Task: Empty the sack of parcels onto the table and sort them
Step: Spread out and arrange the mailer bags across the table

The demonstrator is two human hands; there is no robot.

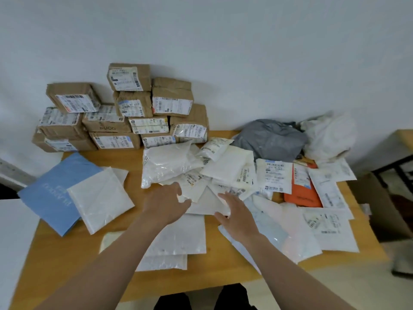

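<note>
A heap of white soft mailers covers the middle and right of the wooden table. My left hand and my right hand reach over a flat white envelope at the heap's near edge, one on each side, fingers spread and relaxed. Whether they touch it is unclear. Brown cardboard boxes are stacked at the table's back left. A blue mailer and a white mailer lie at the left. The crumpled white sack lies at the back right beside a grey bag.
An orange mailer sits among the right-hand parcels. Two white bubble mailers lie near the front edge under my left forearm. A white wall stands behind the table. Another table edge shows at the far right.
</note>
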